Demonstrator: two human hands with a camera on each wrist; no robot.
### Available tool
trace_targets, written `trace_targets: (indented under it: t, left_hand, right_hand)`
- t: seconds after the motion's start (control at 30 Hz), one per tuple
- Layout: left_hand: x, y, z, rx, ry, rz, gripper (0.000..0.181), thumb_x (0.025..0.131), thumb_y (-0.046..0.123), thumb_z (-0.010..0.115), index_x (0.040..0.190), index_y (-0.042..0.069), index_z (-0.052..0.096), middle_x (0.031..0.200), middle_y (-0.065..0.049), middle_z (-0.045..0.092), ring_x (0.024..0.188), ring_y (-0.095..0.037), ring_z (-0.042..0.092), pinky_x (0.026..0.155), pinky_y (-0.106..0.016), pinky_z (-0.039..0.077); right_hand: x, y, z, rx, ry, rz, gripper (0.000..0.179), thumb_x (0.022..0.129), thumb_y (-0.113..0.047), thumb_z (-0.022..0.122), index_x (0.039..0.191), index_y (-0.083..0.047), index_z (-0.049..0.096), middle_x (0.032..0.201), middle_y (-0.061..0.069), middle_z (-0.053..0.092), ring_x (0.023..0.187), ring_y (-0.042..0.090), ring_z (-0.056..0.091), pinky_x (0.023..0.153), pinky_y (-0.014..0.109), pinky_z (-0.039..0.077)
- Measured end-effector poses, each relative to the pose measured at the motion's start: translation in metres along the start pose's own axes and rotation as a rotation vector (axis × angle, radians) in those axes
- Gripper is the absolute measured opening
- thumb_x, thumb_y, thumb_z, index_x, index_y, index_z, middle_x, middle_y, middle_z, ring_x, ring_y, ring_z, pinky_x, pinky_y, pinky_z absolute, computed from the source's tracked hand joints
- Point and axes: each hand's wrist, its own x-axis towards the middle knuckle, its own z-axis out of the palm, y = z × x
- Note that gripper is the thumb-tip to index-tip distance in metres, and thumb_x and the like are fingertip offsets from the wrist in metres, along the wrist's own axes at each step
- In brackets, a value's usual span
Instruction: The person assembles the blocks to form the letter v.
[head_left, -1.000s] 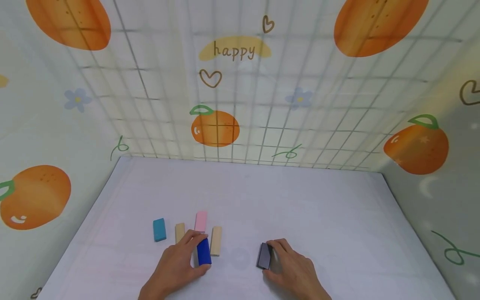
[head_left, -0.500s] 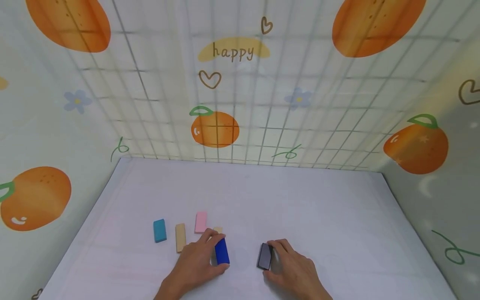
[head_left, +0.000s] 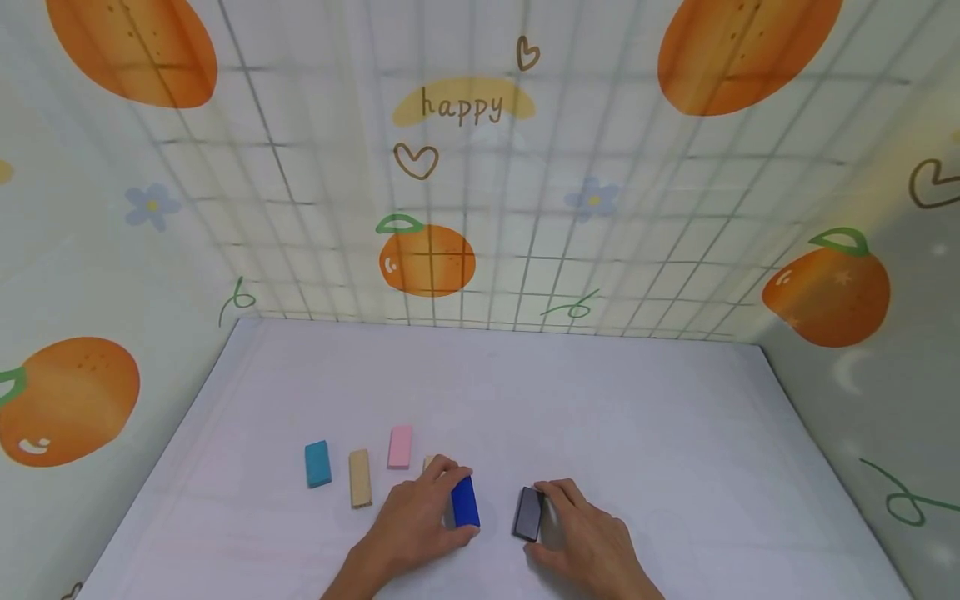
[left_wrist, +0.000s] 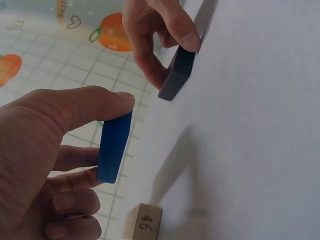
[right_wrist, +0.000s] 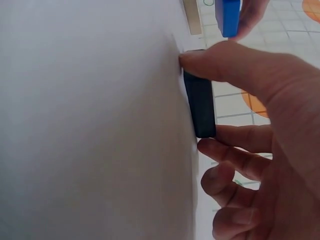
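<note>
My left hand [head_left: 420, 521] pinches a blue rectangular block [head_left: 465, 502] by its two ends, between thumb and fingers. In the left wrist view, a gap and a cast shadow show this block [left_wrist: 115, 147] held above the white surface. To its right, my right hand [head_left: 588, 533] grips a dark grey block [head_left: 528, 514] end to end. That dark block [right_wrist: 200, 105] lies against the surface in the right wrist view. A short gap separates the two blocks. Behind my left fingers, a plain wooden block [head_left: 428, 461] is mostly hidden; the left wrist view shows "46" on its end.
Left of my hands, a teal block [head_left: 318, 464], another plain wooden block [head_left: 360, 479] and a pink block [head_left: 400, 447] lie apart on the white tabletop [head_left: 600, 400]. A curtain [head_left: 495, 200] printed with oranges and a grid rises along the back edge.
My left hand has carried the blue block rightward, past the nearer wooden block and closer to the dark grey one. The left wooden block is now fully uncovered. My right hand stays put.
</note>
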Motion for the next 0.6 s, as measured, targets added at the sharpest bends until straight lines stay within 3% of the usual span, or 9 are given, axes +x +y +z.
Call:
trace_targets:
  t: [0.6]
  left_hand:
    - [0.014,0.014,0.010,0.044,0.070,0.106,0.067,0.082,0.051,0.079,0.137,0.019,0.059,0.128,0.001,0.054,0.092,-0.013,0.062,0.075,-0.037,0.055]
  right_hand:
    - [-0.001,-0.001,-0.002,-0.011,0.003,-0.005,0.077,0.069,-0.047,0.090,0.134,-0.018,0.060,0.129,0.002,0.058,0.090,0.018,0.064,0.067,0.051,0.056]
